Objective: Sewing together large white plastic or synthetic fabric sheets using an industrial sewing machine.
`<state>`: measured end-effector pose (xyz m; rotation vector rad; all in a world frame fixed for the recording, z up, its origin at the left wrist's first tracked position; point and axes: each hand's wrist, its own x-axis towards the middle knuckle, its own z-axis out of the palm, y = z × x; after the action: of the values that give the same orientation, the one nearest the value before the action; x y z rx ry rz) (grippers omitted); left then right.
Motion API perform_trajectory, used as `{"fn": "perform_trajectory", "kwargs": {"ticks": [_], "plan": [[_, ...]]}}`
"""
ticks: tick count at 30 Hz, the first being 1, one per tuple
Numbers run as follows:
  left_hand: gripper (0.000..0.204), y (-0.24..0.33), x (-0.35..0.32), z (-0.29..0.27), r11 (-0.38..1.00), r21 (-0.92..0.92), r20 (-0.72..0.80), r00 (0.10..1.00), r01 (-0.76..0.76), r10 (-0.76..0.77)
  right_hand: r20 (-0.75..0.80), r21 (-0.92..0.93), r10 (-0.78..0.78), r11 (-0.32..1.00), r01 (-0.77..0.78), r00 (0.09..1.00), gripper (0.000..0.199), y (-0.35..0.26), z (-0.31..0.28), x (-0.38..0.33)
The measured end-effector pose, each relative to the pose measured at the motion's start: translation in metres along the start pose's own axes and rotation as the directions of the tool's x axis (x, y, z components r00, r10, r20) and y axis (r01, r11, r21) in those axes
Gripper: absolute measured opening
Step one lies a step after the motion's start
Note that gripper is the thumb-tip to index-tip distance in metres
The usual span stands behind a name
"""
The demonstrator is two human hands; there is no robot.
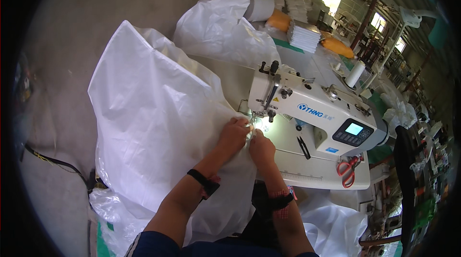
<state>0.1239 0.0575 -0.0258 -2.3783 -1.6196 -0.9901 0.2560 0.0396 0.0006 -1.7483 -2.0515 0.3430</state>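
1. While both hands are working at centre frame, the left hand (pixel 234 133) is pressing down w/ fingers curled over a bunched edge of the white woven sheet (pixel 153 122); the right hand (pixel 260 147) is pinching the same edge just beside it, right under the needle area of the sewing machine (pixel 312 113).
2. Sheet is spreading from centre to left of frame, billowing up in a big fold and draping off the desk (pixel 307 170) toward the floor at lower left.
3. Judging by the look: thin, light per layer but bulky overall, soft enough to crumple, prob. slick-surfaced, so it's likely sliding and dragging under its own hanging weight.
4. Best hold seems to be at the edge close to the presser foot, both hands flat and near together, as they are now; grabbing the loose bulk would give little control.
5. Not fragile, though a tug could be pulling the seam line off course.
6. Lying at lower right of the desk: red-handled scissors (pixel 348 169); a black snipper (pixel 303 147) is sitting nearer the machine base.
7. Upper centre: another white bag heap (pixel 216 29), stacked white bundles (pixel 303 36), a thread cone (pixel 355 73).
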Motion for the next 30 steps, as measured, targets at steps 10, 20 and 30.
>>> {"fn": "perform_trajectory", "kwargs": {"ticks": [10,20,30], "plan": [[0.032,0.011,-0.013,-0.012,0.988,0.155,0.029,1.0,0.006,-0.011,0.052,-0.09,-0.103,0.99,0.107,0.993,0.038,0.002,0.002,-0.015],[0.02,0.016,-0.074,-0.089,0.94,0.34,-0.035,0.999,0.033,-0.022,0.071,-0.215,-0.128,0.966,0.14,0.989,0.033,-0.014,0.005,-0.021],[0.04,-0.041,-0.056,-0.084,0.899,0.344,0.139,0.932,0.272,-0.335,0.007,-0.121,-0.006,0.993,0.006,1.0,0.023,-0.017,0.014,0.011]]}}
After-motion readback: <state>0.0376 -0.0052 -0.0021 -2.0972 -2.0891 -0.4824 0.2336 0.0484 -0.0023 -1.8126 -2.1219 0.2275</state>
